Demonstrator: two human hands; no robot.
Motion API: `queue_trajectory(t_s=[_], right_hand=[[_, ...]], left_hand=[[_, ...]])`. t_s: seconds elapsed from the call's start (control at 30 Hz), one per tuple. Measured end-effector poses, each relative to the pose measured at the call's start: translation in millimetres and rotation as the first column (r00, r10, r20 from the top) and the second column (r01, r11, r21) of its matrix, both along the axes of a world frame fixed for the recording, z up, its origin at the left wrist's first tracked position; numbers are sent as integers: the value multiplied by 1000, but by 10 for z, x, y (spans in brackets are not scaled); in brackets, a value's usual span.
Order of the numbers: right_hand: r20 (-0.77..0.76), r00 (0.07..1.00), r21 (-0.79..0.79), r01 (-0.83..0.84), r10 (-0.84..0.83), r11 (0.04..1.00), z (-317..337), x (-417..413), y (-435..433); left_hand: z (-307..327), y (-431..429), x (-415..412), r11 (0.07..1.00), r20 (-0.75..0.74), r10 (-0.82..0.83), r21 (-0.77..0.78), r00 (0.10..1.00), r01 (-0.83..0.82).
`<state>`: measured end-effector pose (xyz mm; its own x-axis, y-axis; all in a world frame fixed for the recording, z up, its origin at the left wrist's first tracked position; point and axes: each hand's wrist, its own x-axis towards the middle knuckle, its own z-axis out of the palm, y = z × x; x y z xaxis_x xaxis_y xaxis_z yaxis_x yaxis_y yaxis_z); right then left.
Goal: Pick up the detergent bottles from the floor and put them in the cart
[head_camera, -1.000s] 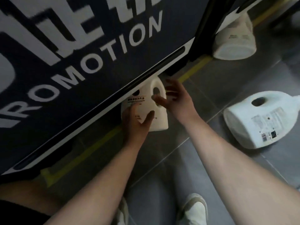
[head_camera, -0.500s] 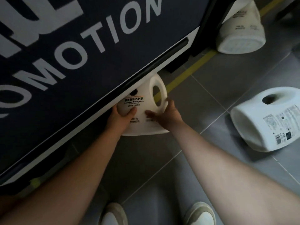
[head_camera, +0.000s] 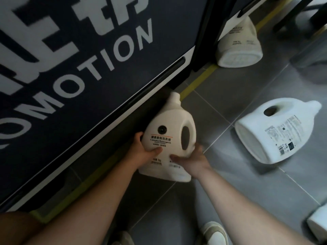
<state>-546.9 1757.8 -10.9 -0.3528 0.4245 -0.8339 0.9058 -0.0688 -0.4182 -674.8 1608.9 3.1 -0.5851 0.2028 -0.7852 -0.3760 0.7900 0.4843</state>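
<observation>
- Step — pickup: your left hand [head_camera: 141, 153] and right hand [head_camera: 193, 160] grip the detergent bottle [head_camera: 168, 137] from both sides, low beside the PROMOTION panel [head_camera: 70, 89].
- Waiting on the floor [head_camera: 230, 191]: second bottle [head_camera: 276, 131] at right, third bottle [head_camera: 238, 45] beyond.
- Next, likely: lift clear — cart opening not in view.
</observation>
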Motion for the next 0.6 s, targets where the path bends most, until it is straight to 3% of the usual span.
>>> queue_trajectory(t_s=[0.23,0.37,0.6], right_hand=[[126,988,-98,-76,88,992,6,223,163],[116,993,-43,23,-18,999,54,92,353],[72,989,-50,133,-129,990,-13,29,306]], left_hand=[[-19,111,90,980,194,-173,-65,966,189],[-58,269,8,997,178,-82,29,981,78],[-168,380,-29,997,182,-49,70,982,36]])
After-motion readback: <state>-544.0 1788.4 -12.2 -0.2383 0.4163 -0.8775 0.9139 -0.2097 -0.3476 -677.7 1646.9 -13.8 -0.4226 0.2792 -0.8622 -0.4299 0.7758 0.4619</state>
